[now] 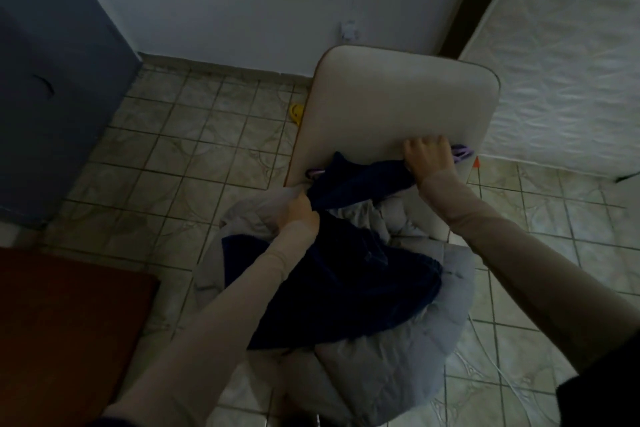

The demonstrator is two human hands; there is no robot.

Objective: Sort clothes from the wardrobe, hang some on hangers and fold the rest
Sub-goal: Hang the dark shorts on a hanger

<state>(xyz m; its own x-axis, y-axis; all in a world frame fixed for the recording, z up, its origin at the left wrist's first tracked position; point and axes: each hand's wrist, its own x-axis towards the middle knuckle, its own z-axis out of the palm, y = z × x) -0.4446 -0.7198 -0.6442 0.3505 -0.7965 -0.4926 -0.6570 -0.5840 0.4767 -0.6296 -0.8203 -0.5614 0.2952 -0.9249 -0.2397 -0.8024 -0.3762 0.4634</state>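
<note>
A dark navy garment (349, 284) lies spread over a grey quilted jacket (391, 367) at the near end of a beige table (398, 104). My left hand (299, 210) grips a bunched edge of the navy garment near its top. My right hand (427, 158) holds the garment's other upper corner at the table edge. A purple hanger (462, 150) pokes out beyond my right hand, and another purple piece (314, 171) shows at the garment's left. Most of the hanger is hidden under the cloth.
A blue wardrobe (52, 80) stands at the left, a reddish-brown wooden surface (65, 333) at the lower left. A white mattress (568, 62) leans at the right. A yellow object (296, 113) lies on the tiled floor beside the table.
</note>
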